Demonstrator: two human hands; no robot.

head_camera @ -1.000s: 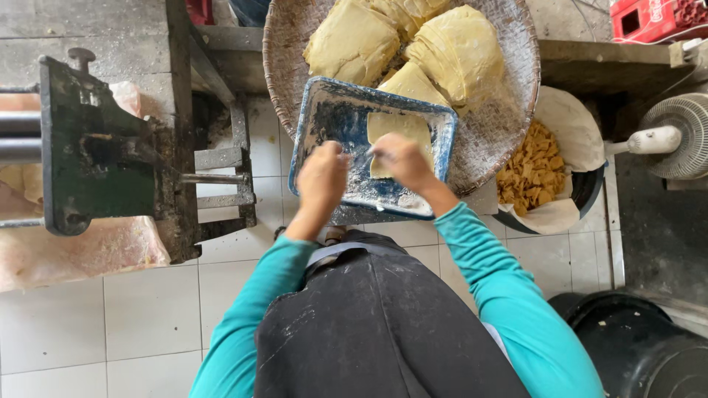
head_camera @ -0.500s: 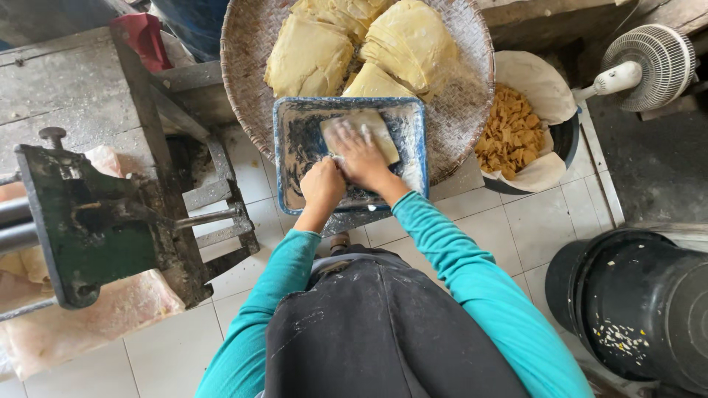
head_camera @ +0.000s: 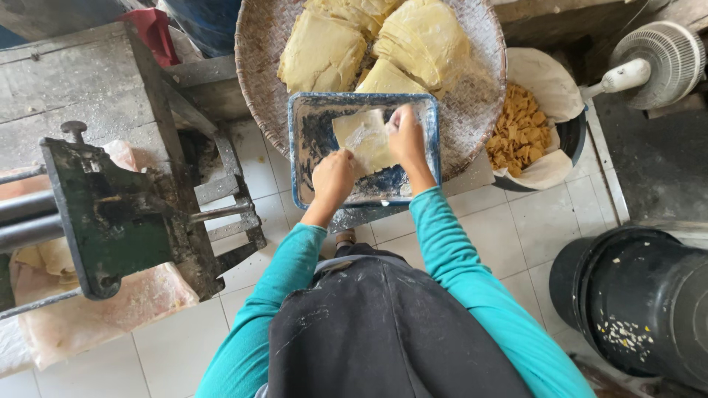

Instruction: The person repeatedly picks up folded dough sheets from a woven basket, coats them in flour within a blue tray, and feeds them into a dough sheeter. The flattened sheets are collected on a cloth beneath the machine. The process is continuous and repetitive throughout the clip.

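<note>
both the left hand (head_camera: 333, 177) and right hand (head_camera: 406, 136) pinch opposite edges of a floured dough sheet (head_camera: 364, 138), fingers closed, above the blue tray (head_camera: 308, 151).

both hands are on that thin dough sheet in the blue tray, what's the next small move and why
Probably lift the dough sheet clear of the blue tray. The left hand pinches its near edge and the right hand its far corner, so the sheet is gripped on both sides and partly raised off the floured tray bottom. Stacks of similar sheets lie in the woven basket just beyond.
</note>
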